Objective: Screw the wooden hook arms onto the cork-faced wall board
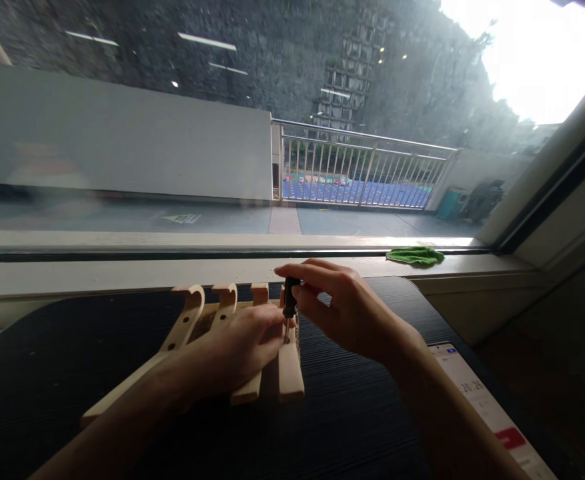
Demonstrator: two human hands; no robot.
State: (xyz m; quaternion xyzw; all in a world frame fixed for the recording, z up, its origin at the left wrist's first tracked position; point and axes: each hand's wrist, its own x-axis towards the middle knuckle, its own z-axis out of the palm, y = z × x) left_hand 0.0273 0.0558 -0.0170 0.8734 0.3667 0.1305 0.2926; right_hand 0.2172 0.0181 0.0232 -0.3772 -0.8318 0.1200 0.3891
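Note:
My right hand (pixel 342 300) is closed around the black handle of a small screwdriver (pixel 290 295). The tool stands nearly upright, its metal shaft reaching down to a hole in the rightmost wooden slat (pixel 291 373). My left hand (pixel 239 343) lies across the middle of the wooden rack, fingertips gripping the wood close beside the shaft. Several pale slats with hooked upper ends make up this rack, among them a long left slat (pixel 127 383) with two dark holes. They lie over a brown crosspiece (pixel 203 323). My left hand covers part of the middle slats; whether a screw sits under the tip is hidden.
The rack rests on a dark wood-grain table (pixel 352 413) with a rounded corner. At the right edge lies a phone (pixel 472 393) with its screen lit. A green cloth (pixel 415 256) sits on the pale window sill (pixel 97 277), below a large window.

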